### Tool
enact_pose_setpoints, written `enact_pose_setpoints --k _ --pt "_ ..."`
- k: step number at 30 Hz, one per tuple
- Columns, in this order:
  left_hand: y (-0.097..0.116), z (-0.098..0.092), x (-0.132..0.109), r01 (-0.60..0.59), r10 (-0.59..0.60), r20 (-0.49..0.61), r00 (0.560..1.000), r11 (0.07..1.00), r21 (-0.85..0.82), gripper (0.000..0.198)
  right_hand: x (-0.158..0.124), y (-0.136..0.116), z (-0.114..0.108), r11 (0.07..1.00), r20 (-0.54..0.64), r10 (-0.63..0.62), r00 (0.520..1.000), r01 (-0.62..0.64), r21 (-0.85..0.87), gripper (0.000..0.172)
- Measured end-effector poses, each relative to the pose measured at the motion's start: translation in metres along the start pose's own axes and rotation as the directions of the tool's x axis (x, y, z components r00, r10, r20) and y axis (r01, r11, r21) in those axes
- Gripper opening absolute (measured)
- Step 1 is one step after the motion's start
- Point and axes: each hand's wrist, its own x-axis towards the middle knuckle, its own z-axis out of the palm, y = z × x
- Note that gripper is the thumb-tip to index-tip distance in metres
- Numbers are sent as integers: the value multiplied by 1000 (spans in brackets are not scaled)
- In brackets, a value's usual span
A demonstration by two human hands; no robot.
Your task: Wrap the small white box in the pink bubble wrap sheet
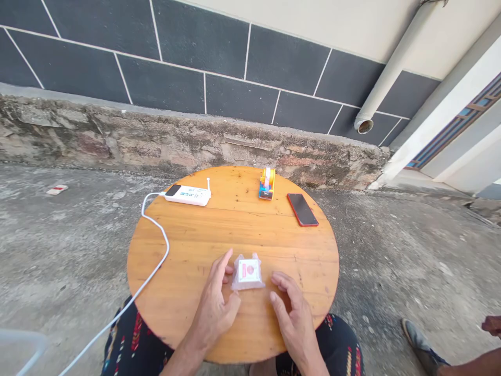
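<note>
A small white box with red print [249,270], inside a clear plastic bag, lies on the round wooden table [188,303] near its front. On its left side is my left hand [217,303], fingers spread and thumb apart, close to the bag's edge. My right hand [291,308] rests to the right of the bag with a gap between, its fingers slightly curled and apart. Neither hand holds anything.
At the table's back stand a white power strip [190,195] with its cable [166,243] running off left, an orange-and-blue tape dispenser [266,184] and a red-edged phone [302,210]. A stone-based wall [156,143] lies behind. Another person's shoe [420,342] shows at lower right.
</note>
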Motion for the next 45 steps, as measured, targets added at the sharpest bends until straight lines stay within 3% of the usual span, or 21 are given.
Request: enact_pose_setpoints --k 16,24,33,36,40,45 --pt "1 4 5 43 -37 53 998 992 -118 66 7 -10 2 997 41 -59 997 61 -47 17" --pt "3 3 5 -22 24 17 1000 994 -108 70 6 -10 4 994 31 -91 995 93 -60 19" --pt "-2 1 2 10 -15 -38 999 992 -129 69 7 -16 2 998 42 -65 997 63 30 21" --pt "-4 0 4 34 -57 -79 995 963 -266 60 6 -18 0 997 51 -79 996 78 11 21" --pt "-3 -1 8 144 -243 -166 956 878 -456 46 5 -20 -1 993 67 -115 991 116 -19 24" --pt "-5 -1 12 187 -318 -236 918 873 -450 35 5 -22 -1 993 48 -121 991 122 -10 31"
